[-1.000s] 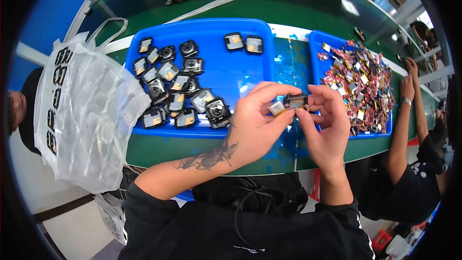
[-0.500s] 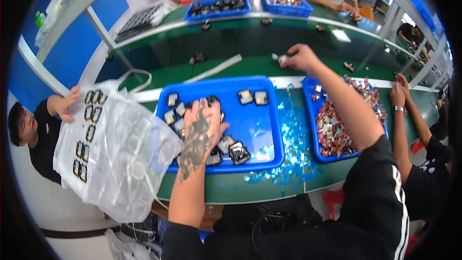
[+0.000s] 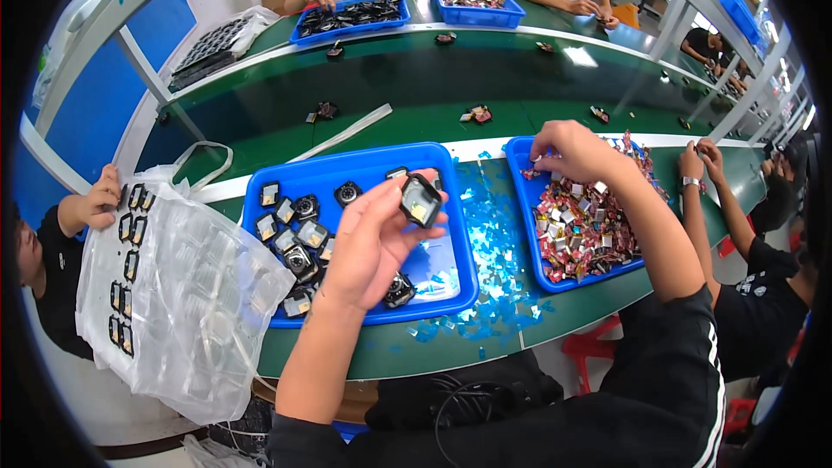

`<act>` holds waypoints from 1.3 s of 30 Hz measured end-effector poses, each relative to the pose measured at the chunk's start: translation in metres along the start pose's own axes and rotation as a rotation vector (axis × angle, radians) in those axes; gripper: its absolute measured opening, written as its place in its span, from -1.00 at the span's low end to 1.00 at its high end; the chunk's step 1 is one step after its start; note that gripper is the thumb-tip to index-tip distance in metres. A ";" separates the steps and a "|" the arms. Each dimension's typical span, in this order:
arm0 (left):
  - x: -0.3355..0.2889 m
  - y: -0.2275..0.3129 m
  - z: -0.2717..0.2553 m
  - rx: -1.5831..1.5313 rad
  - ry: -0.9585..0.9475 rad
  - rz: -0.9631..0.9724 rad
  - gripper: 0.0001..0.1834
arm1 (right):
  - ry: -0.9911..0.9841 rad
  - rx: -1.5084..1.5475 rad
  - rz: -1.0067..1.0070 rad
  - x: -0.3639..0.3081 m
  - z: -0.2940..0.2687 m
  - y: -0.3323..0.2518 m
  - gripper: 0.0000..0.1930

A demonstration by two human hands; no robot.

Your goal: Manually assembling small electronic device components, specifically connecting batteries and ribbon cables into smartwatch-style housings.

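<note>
My left hand (image 3: 368, 243) is raised over the blue tray (image 3: 469, 286), its fingers closed round a black smartwatch case (image 3: 420, 200) whose pale inside faces up. Several similar cases (image 3: 301, 262) lie loosely in that tray, some showing a round black back, others a pale inside. To the right, my right hand (image 3: 576, 150) hangs at the back left corner of a second blue tray (image 3: 539, 264). That tray holds a heap of small red and silver electronic parts (image 3: 576, 230). The right fingers are pinched together; what they hold, if anything, is too small to make out.
Blue film scraps (image 3: 490, 251) cover the bench between the trays. A green conveyor (image 3: 390, 78) behind carries scattered small parts (image 3: 478, 113). A translucent plastic sheet (image 3: 186, 295) with black cases hangs at left, held by a person's hand (image 3: 102, 198). Co-workers sit opposite and right.
My left hand has lifted from the tray and now holds a watch case. The right hand has moved from the conveyor to the right tray's back corner. The whole view has shifted slightly.
</note>
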State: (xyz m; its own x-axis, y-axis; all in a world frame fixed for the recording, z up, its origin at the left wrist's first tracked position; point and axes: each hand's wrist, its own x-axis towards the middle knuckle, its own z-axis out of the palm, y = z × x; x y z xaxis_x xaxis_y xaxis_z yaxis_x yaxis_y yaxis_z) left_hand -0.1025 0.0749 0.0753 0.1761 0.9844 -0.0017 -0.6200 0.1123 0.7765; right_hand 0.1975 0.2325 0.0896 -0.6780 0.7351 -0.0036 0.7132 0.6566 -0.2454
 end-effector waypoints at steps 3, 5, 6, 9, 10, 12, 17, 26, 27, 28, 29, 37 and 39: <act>0.002 -0.020 0.003 -0.261 -0.022 -0.183 -0.52 | 0.009 -0.066 -0.023 -0.011 0.027 0.003 -0.84; 0.000 -0.027 0.006 -0.256 0.061 -0.250 -0.54 | 0.068 -0.111 -0.068 -0.015 0.029 0.005 -0.85; 0.001 -0.029 0.006 -0.233 0.058 -0.256 -0.57 | 0.134 -0.159 -0.111 -0.016 0.029 0.004 -0.87; 0.002 -0.034 0.012 -0.130 0.043 -0.225 -0.63 | 0.297 -0.183 -0.085 -0.027 0.020 -0.002 -0.89; 0.000 -0.036 0.012 -0.136 0.053 -0.226 -0.63 | 0.370 -0.166 -0.077 -0.030 0.020 -0.004 -0.89; -0.003 -0.042 0.010 0.209 0.058 -0.045 -0.62 | 0.403 0.152 0.030 -0.038 0.016 -0.030 -0.89; -0.009 -0.049 0.014 0.630 -0.062 0.129 -0.76 | 0.325 1.083 0.099 -0.066 0.028 -0.110 -0.88; -0.009 -0.048 0.019 0.771 -0.151 0.121 -0.87 | 0.331 1.286 0.058 -0.067 0.057 -0.145 -0.89; -0.009 -0.051 0.018 0.757 -0.148 0.124 -0.88 | 0.357 1.298 0.106 -0.069 0.056 -0.147 -0.89; -0.009 -0.054 0.018 0.742 -0.146 0.126 -0.88 | 0.384 1.309 0.155 -0.071 0.055 -0.148 -0.90; -0.010 -0.055 0.017 0.742 -0.146 0.125 -0.88 | 0.431 1.262 0.122 -0.072 0.055 -0.150 -0.92; -0.012 -0.058 0.024 0.795 -0.115 0.173 -0.88 | 0.622 0.449 -0.037 -0.070 0.059 -0.147 -0.88; -0.014 -0.058 0.028 0.723 -0.085 0.097 -0.88 | 0.846 0.100 -0.129 -0.065 0.061 -0.149 -0.84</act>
State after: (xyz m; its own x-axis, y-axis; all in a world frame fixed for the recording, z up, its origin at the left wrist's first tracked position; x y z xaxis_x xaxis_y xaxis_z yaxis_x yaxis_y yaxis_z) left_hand -0.0477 0.0508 0.0477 0.2235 0.9680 0.1140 0.0186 -0.1212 0.9925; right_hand 0.1242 0.0765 0.0674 -0.3635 0.5604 0.7442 0.5935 0.7551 -0.2786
